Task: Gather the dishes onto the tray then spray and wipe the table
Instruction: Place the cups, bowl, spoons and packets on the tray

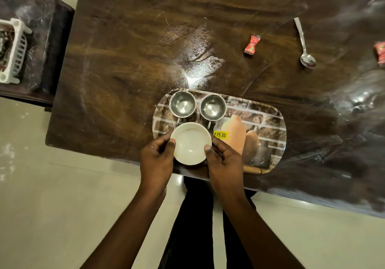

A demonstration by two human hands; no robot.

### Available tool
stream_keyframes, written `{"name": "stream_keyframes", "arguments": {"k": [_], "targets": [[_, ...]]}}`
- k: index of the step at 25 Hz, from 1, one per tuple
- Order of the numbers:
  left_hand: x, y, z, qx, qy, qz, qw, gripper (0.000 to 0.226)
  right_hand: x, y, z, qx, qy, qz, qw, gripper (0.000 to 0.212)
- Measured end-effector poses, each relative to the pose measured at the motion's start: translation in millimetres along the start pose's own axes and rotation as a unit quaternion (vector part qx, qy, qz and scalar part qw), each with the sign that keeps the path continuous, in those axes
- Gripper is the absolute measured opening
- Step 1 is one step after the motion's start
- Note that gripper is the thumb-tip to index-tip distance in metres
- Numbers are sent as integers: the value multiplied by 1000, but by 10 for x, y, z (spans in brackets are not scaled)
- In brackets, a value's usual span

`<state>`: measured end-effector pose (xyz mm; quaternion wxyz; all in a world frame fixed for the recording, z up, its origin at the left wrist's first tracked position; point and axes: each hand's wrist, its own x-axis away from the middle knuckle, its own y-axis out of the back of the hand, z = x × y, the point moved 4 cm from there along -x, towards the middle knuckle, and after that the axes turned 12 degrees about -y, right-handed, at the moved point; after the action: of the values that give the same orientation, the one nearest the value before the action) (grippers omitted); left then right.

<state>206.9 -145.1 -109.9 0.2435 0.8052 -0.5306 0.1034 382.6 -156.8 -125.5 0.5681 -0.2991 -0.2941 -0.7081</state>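
A white bowl (190, 143) sits at the near left of the patterned tray (268, 122). My left hand (156, 160) grips its left rim and my right hand (224, 161) grips its right rim, thumbs over the edge. Two steel cups (182, 104) (213, 107) stand side by side on the tray just beyond the bowl. A steel spoon (304, 43) lies on the dark wooden table (125, 60) at the far right. A red candy wrapper (252, 44) lies to the left of the spoon.
Another red wrapper (380, 52) shows at the right edge. A clear plastic sheet (343, 101) covers the table's right part. A white plastic basket (14, 51) rests on a dark side stand at the far left. Pale floor lies below the table's near edge.
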Motion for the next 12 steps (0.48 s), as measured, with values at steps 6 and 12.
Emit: {"name": "stream_keyframes", "arguments": {"k": [6,12], "targets": [[17,40,-200,-5,-56,-108,993,34,5,240,161,-21,-7,-13,1000,27],[50,-378,-826,-76,-219,-56,971,31,-150,1073,521,-36,7,-42,998,22]]}}
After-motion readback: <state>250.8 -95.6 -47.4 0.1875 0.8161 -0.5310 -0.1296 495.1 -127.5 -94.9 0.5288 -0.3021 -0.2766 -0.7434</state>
